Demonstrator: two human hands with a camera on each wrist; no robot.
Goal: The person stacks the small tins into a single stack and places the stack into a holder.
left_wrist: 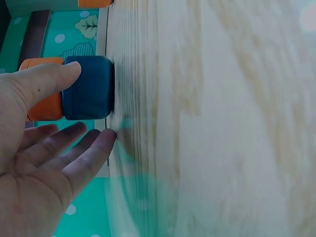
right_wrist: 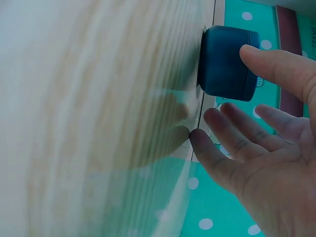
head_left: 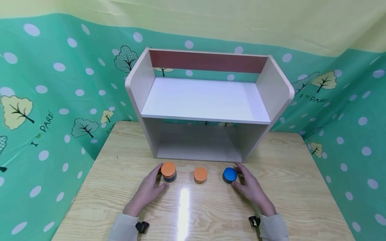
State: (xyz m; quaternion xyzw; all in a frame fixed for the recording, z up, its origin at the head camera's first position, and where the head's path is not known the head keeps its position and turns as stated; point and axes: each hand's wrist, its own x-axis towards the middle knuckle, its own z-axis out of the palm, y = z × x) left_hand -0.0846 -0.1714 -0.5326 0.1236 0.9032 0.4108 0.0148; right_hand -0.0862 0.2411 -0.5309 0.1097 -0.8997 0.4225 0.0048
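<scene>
On the left, an orange round container [head_left: 168, 169] is stacked on a dark blue one [head_left: 171, 179]. My left hand [head_left: 146, 191] curves around this stack with fingers spread; its thumb overlaps the blue container [left_wrist: 91, 98] in the left wrist view, contact unclear. A lone orange container [head_left: 200, 175] stands in the middle. To the right, my right hand [head_left: 252, 190] is spread beside a blue container [head_left: 230, 175]. The right wrist view has that container [right_wrist: 227, 64] upright on the table, thumb against or just before its side and the other fingers apart from it.
Behind the containers stands a two-level white shelf [head_left: 205, 100] with a reddish-brown back strip [head_left: 208, 61]. It rests on the wood-patterned table [head_left: 217, 217]. Green patterned cloth [head_left: 60, 100] hangs behind and on both sides.
</scene>
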